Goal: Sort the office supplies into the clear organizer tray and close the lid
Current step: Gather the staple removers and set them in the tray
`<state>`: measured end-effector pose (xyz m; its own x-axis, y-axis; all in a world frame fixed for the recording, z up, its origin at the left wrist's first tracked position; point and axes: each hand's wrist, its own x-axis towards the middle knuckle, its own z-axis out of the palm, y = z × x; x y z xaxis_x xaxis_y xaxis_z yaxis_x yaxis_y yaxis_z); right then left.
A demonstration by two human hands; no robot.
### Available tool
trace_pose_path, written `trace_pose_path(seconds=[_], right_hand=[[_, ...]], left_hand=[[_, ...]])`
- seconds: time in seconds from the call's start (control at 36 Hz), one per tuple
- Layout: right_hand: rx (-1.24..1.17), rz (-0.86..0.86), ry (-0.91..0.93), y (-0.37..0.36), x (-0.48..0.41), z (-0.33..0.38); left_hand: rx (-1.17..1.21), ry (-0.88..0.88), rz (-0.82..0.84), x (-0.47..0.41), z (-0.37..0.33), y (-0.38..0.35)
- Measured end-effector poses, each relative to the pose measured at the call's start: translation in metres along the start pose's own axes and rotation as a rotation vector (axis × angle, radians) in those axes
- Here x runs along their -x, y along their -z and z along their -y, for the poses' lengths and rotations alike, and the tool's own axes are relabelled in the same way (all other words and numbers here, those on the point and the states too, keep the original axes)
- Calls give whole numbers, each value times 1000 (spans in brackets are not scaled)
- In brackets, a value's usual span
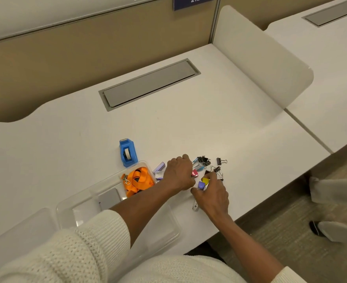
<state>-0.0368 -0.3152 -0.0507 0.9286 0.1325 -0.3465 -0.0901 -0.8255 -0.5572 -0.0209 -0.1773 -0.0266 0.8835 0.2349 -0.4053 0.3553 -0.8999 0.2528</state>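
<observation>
The clear organizer tray point(66, 209) sits at the desk's front left, with an orange lanyard point(140, 180) in its far compartment and a grey card point(109, 198) in another. Its clear lid point(15, 227) lies to the left. My left hand point(178, 172) reaches across the tray, fingers curled over small coloured binder clips, a pink one point(194, 173) at its fingertips. My right hand point(213, 196) pinches purple and yellow clips point(202, 183). Black binder clips point(204, 160) lie scattered just beyond. A purple stapler-like piece point(160, 167) lies beside the tray.
A blue tape dispenser point(127, 153) stands behind the tray. A metal staple remover point(195, 207) lies under my right hand. A grey cable hatch point(148, 84) is set in the desk's middle. The desk edge runs close on the right, with a person's feet point(331, 231) on the carpet beyond.
</observation>
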Motion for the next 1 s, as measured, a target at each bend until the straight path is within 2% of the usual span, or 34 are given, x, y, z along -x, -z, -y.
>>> trace_pose_path(seconds=[0.22,0.47,0.75,1.0], right_hand=[[-10,-11,20,9,4,-19],[-19,14,1,4,5,-21],[-42,14,-5,3,5,-22],[-122,-7,29,20,8,-21]], left_hand=[[-20,-45,45,0,-6,-1],[56,22,45,4,-14,0],[-24,-24,56,9,-14,4],[163,18,19,22,-5,16]])
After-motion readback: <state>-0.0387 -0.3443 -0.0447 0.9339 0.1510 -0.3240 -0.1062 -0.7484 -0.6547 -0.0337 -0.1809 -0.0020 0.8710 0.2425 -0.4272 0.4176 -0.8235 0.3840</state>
